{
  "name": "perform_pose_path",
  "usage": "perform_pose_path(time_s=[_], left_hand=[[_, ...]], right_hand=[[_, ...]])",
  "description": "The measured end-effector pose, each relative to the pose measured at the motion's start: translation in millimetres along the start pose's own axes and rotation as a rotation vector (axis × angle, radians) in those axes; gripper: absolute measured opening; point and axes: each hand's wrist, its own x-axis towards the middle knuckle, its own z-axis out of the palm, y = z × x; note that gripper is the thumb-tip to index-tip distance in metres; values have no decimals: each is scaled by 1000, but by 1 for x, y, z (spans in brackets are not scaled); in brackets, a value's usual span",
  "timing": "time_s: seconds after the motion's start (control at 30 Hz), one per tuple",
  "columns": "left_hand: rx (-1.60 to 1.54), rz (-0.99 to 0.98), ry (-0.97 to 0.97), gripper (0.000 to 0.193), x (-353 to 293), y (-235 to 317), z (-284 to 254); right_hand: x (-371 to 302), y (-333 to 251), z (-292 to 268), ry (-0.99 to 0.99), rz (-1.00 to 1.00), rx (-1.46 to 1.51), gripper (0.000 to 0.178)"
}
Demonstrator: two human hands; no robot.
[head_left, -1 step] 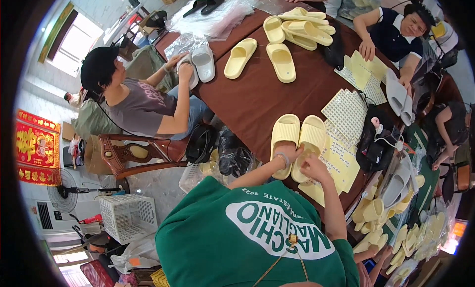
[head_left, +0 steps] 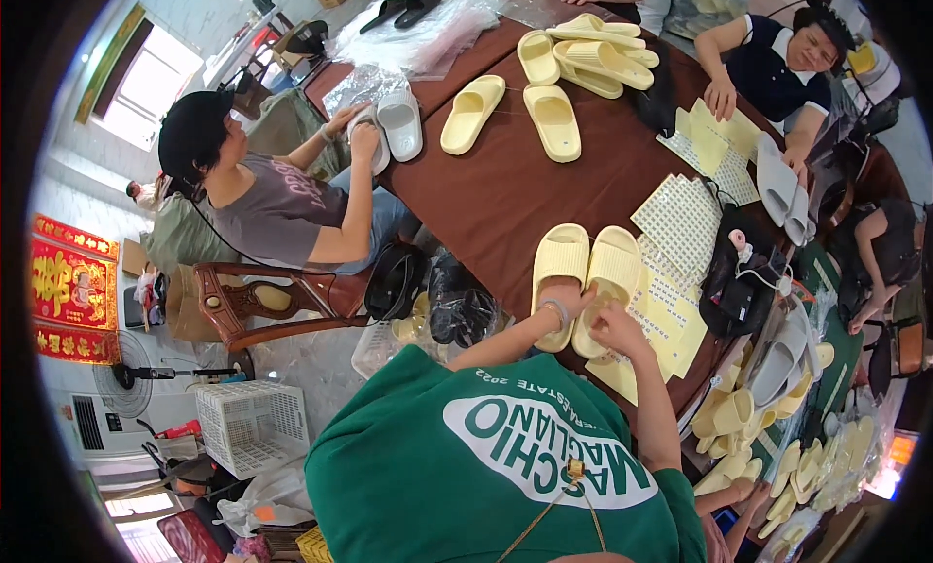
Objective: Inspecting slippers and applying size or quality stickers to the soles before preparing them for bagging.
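Note:
A pair of pale yellow slide slippers lies side by side on the brown-covered table in front of me: the left slipper [head_left: 562, 254] and the right slipper [head_left: 615, 256], with straps pointing away from me. My left hand [head_left: 571, 297], a bracelet at its wrist, reaches over the left slipper, and its closed fingers rest at the inner edge of the right slipper. Bent fingers of my right hand [head_left: 614, 324] press together over the right slipper's footbed; whatever is in them is too small to tell. Yellow sticker sheets [head_left: 671, 315] lie beside my right hand, partly under the right slipper.
More yellow slippers [head_left: 603, 63] are piled at the far side of the brown table [head_left: 525, 194]. At the left a person handles grey slippers [head_left: 399, 126]; another at the far right touches sheets. A black bag [head_left: 739, 272] and a slipper heap [head_left: 768, 398] stand right; a wooden chair [head_left: 282, 301] left.

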Motion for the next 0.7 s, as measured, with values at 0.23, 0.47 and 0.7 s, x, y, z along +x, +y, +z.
perform_pose_path(time_s=[0.23, 0.47, 0.7], left_hand=[[5, 31, 80, 75, 7, -11, 17], [31, 25, 42, 68, 5, -5, 8], [38, 7, 11, 69, 2, -2, 2]], right_hand=[[2, 9, 6, 1, -61, 57, 17], [2, 10, 3, -6, -71, 107, 16], [-1, 1, -2, -4, -43, 76, 21]])
